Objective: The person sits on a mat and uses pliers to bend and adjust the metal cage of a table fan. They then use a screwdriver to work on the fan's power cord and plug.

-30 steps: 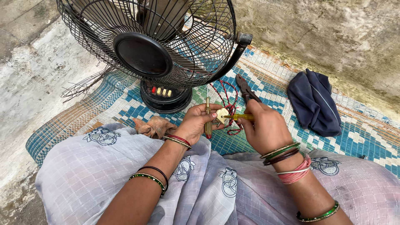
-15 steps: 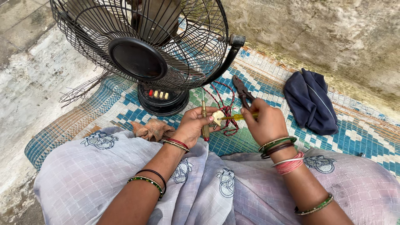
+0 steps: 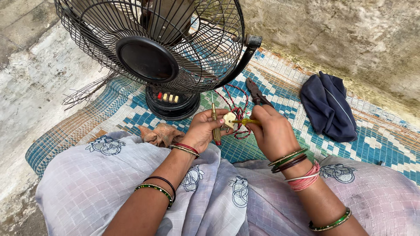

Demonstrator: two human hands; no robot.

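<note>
My left hand (image 3: pixel 202 129) holds a small cream-coloured plug (image 3: pixel 229 119) and a second thin screwdriver with a red tip (image 3: pixel 215 124) standing upright between its fingers. My right hand (image 3: pixel 272 131) grips a yellow-handled screwdriver (image 3: pixel 246 122) lying level, its tip against the plug. A twisted red and dark cord (image 3: pixel 238 109) runs from the plug back toward the fan. A black table fan (image 3: pixel 151 48) with a wire cage stands just beyond my hands on its round base (image 3: pixel 170 102), which carries coloured buttons.
Black pliers (image 3: pixel 256 92) lie on the blue and white woven mat (image 3: pixel 372 144) behind my right hand. A dark blue cloth (image 3: pixel 328 107) lies at the right. A brown rag (image 3: pixel 161 134) rests by my left wrist. A rough stone wall (image 3: pixel 350 35) runs behind.
The view has shifted slightly. My hands have stayed together at the plug, with the yellow screwdriver brought level against it.
</note>
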